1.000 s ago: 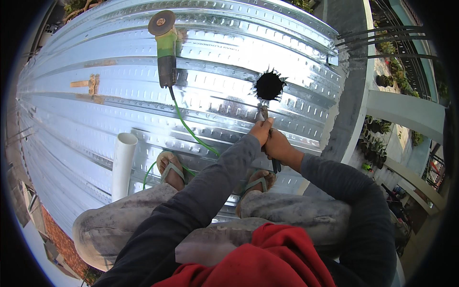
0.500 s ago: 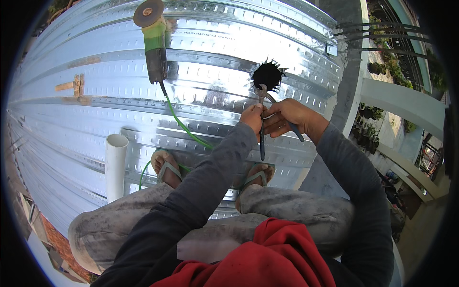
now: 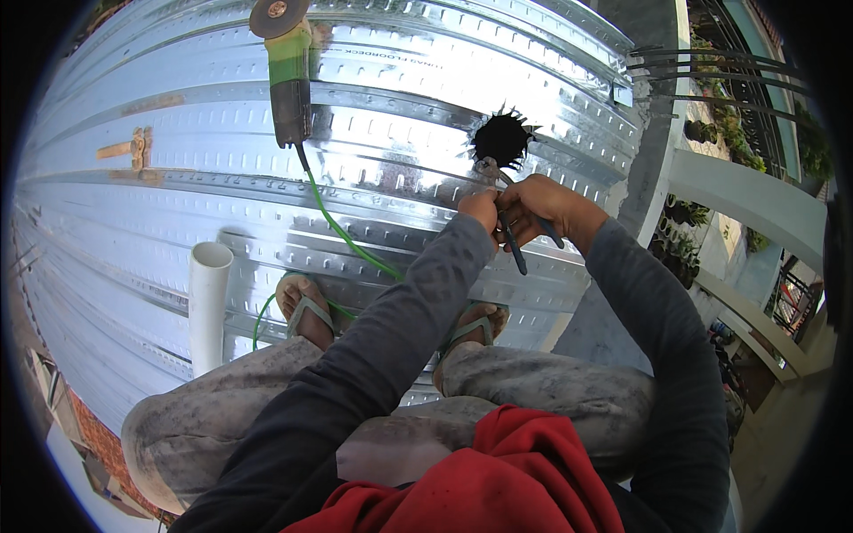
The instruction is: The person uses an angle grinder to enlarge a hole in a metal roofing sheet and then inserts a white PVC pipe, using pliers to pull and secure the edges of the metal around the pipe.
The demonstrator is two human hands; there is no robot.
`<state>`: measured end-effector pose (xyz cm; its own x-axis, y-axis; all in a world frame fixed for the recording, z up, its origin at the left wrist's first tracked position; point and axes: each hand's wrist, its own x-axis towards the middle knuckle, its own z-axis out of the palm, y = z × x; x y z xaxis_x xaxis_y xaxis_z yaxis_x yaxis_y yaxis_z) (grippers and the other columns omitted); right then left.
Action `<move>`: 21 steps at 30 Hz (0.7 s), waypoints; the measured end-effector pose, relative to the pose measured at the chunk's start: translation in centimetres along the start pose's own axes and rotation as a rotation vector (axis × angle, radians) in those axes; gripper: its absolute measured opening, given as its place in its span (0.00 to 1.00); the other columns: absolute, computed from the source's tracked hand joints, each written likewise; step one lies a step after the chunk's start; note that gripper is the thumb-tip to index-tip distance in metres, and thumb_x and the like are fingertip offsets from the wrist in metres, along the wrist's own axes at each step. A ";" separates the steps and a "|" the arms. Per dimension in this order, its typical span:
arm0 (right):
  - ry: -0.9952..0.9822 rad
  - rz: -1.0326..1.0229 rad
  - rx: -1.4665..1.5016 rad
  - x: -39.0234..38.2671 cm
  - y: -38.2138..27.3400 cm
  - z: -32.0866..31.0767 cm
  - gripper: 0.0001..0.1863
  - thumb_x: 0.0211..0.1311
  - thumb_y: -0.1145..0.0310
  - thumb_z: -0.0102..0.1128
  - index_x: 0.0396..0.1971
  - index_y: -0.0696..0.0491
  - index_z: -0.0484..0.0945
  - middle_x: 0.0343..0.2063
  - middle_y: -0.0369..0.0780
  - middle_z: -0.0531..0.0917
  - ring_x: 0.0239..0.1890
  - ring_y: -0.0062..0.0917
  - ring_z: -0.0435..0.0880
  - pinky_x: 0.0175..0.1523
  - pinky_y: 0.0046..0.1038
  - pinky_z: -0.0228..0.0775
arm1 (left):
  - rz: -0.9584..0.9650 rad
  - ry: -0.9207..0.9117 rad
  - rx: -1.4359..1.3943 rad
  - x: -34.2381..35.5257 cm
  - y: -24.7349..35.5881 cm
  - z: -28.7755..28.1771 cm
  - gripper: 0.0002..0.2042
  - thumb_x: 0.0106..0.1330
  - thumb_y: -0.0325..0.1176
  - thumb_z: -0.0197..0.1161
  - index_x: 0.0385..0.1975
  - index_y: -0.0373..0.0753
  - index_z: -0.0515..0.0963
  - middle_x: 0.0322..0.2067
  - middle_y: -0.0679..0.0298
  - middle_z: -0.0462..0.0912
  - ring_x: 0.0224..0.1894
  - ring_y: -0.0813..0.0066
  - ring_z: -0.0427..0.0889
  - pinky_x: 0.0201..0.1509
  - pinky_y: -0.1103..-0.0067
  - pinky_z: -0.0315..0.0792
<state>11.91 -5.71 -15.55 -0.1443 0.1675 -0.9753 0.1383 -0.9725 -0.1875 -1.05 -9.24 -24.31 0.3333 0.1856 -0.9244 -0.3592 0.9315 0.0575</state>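
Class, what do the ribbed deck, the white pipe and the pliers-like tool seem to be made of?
Ribbed deck: bare metal, probably galvanised steel, given its mirror-like glare.
White pipe: likely plastic, smooth and evenly coloured.
Pliers-like tool: apparently metal head, by its dull grey look; dark handles perhaps plastic-coated.

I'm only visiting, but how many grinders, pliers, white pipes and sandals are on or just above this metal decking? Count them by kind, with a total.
Angle grinder: 1
Pliers: 1 pair
White pipe: 1
Sandals: 2
Total: 5
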 end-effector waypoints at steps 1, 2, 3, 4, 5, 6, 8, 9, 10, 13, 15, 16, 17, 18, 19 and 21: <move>-0.008 -0.010 0.018 0.3 0.3 0.0 0.19 0.68 0.68 0.51 0.45 0.72 0.76 0.36 0.58 0.86 0.33 0.46 0.90 0.41 0.47 0.88 | -0.012 0.015 0.014 0.1 0.1 -0.1 0.12 0.77 0.41 0.54 0.38 0.38 0.76 0.23 0.64 0.75 0.17 0.73 0.72 0.17 0.71 0.65; -0.011 -0.014 0.041 0.7 0.6 0.2 0.18 0.69 0.68 0.50 0.44 0.70 0.76 0.34 0.56 0.86 0.32 0.45 0.90 0.40 0.46 0.88 | -0.024 0.030 0.029 0.2 0.3 -0.3 0.12 0.76 0.42 0.54 0.38 0.39 0.76 0.21 0.66 0.73 0.15 0.74 0.68 0.15 0.72 0.62; -0.013 -0.022 0.061 0.9 0.6 0.7 0.17 0.70 0.67 0.49 0.43 0.69 0.76 0.33 0.54 0.86 0.31 0.43 0.89 0.39 0.45 0.88 | -0.032 0.042 0.044 0.4 0.5 -0.6 0.12 0.75 0.42 0.55 0.37 0.39 0.76 0.19 0.67 0.72 0.13 0.75 0.65 0.12 0.73 0.58; -0.015 -0.031 0.082 1.0 0.6 1.3 0.17 0.71 0.67 0.48 0.41 0.68 0.76 0.32 0.52 0.85 0.29 0.41 0.89 0.39 0.44 0.87 | -0.041 -0.007 0.027 0.9 0.5 -1.2 0.12 0.75 0.42 0.56 0.38 0.39 0.76 0.20 0.66 0.73 0.13 0.75 0.67 0.13 0.72 0.60; 0.019 -0.034 0.103 1.2 0.6 2.1 0.16 0.71 0.67 0.46 0.41 0.67 0.77 0.31 0.51 0.85 0.28 0.39 0.88 0.38 0.43 0.87 | -0.049 -0.056 0.011 1.2 0.6 -2.0 0.12 0.74 0.42 0.56 0.38 0.40 0.76 0.21 0.66 0.75 0.13 0.74 0.68 0.13 0.72 0.62; 0.056 -0.036 0.128 1.1 0.5 2.7 0.16 0.72 0.67 0.45 0.40 0.66 0.77 0.30 0.50 0.85 0.27 0.38 0.87 0.38 0.42 0.86 | -0.062 -0.107 -0.004 1.1 0.9 -2.2 0.12 0.74 0.43 0.56 0.39 0.40 0.76 0.22 0.65 0.76 0.14 0.73 0.70 0.13 0.71 0.64; 0.127 -0.034 0.107 1.3 0.4 3.9 0.17 0.74 0.66 0.44 0.40 0.65 0.77 0.30 0.50 0.85 0.27 0.37 0.87 0.37 0.42 0.86 | -0.062 -0.167 0.063 0.7 1.3 -2.4 0.13 0.75 0.44 0.56 0.41 0.40 0.77 0.25 0.63 0.80 0.18 0.71 0.77 0.17 0.70 0.71; 0.166 -0.034 0.063 1.4 0.4 4.3 0.18 0.74 0.65 0.43 0.41 0.66 0.77 0.31 0.50 0.85 0.28 0.38 0.88 0.38 0.42 0.86 | -0.060 -0.203 0.099 0.1 1.7 -2.0 0.14 0.75 0.45 0.56 0.42 0.40 0.77 0.26 0.62 0.81 0.20 0.69 0.80 0.20 0.69 0.74; 0.211 -0.032 0.023 1.7 0.7 4.3 0.18 0.75 0.65 0.43 0.41 0.66 0.77 0.31 0.51 0.86 0.29 0.38 0.88 0.38 0.42 0.87 | -0.072 -0.224 0.071 -0.5 2.0 -1.6 0.15 0.76 0.46 0.56 0.43 0.40 0.77 0.28 0.61 0.82 0.23 0.68 0.82 0.23 0.68 0.77; 0.202 -0.067 -0.079 2.0 -0.2 4.2 0.21 0.75 0.64 0.44 0.46 0.69 0.78 0.37 0.56 0.87 0.36 0.45 0.91 0.41 0.45 0.88 | -0.031 -0.306 0.061 -1.2 3.4 -2.3 0.18 0.78 0.51 0.54 0.45 0.41 0.78 0.33 0.61 0.85 0.36 0.63 0.87 0.38 0.64 0.82; 0.183 -0.110 -0.062 1.2 -0.4 4.6 0.21 0.75 0.65 0.46 0.47 0.71 0.77 0.39 0.58 0.87 0.38 0.48 0.91 0.41 0.47 0.89 | -0.018 -0.303 0.107 -0.3 3.0 -2.9 0.17 0.77 0.50 0.55 0.45 0.41 0.79 0.34 0.62 0.85 0.37 0.64 0.87 0.39 0.65 0.82; 0.166 -0.124 -0.056 0.9 -0.1 4.8 0.21 0.75 0.65 0.46 0.47 0.72 0.77 0.39 0.58 0.87 0.38 0.48 0.91 0.41 0.46 0.89 | -0.007 -0.296 0.123 0.3 2.6 -3.4 0.17 0.77 0.50 0.56 0.44 0.41 0.79 0.35 0.62 0.85 0.38 0.65 0.87 0.39 0.66 0.82; 0.149 -0.138 -0.050 0.5 0.3 5.1 0.21 0.75 0.66 0.47 0.47 0.72 0.76 0.39 0.58 0.87 0.38 0.48 0.91 0.41 0.46 0.89 | 0.039 -0.267 0.102 1.3 2.0 -3.9 0.16 0.76 0.49 0.59 0.44 0.41 0.79 0.35 0.62 0.85 0.37 0.66 0.87 0.42 0.66 0.83; 0.152 -0.143 -0.032 0.1 1.2 4.5 0.21 0.74 0.66 0.47 0.47 0.73 0.76 0.39 0.59 0.87 0.38 0.48 0.91 0.41 0.46 0.89 | 0.026 -0.263 0.106 1.3 1.4 -3.4 0.16 0.75 0.48 0.60 0.45 0.40 0.79 0.36 0.62 0.85 0.37 0.66 0.87 0.41 0.68 0.84; 0.135 -0.173 0.001 0.5 2.2 4.1 0.19 0.72 0.69 0.48 0.48 0.73 0.75 0.39 0.58 0.86 0.38 0.48 0.91 0.41 0.46 0.89 | 0.021 -0.251 0.109 1.1 1.0 -3.2 0.16 0.75 0.47 0.60 0.46 0.39 0.79 0.37 0.62 0.84 0.36 0.67 0.87 0.40 0.69 0.85; 0.149 -0.210 0.110 0.7 3.7 3.6 0.18 0.71 0.70 0.48 0.47 0.71 0.76 0.38 0.56 0.86 0.38 0.47 0.91 0.41 0.45 0.89 | 0.049 -0.236 0.154 0.8 0.6 -3.1 0.14 0.76 0.45 0.60 0.47 0.41 0.80 0.38 0.63 0.84 0.38 0.66 0.87 0.45 0.67 0.85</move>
<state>8.75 -9.73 -16.53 -0.0122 0.3815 -0.9243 0.0117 -0.9242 -0.3817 -3.70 -9.51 -26.13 0.5187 0.2827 -0.8068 -0.2494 0.9527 0.1735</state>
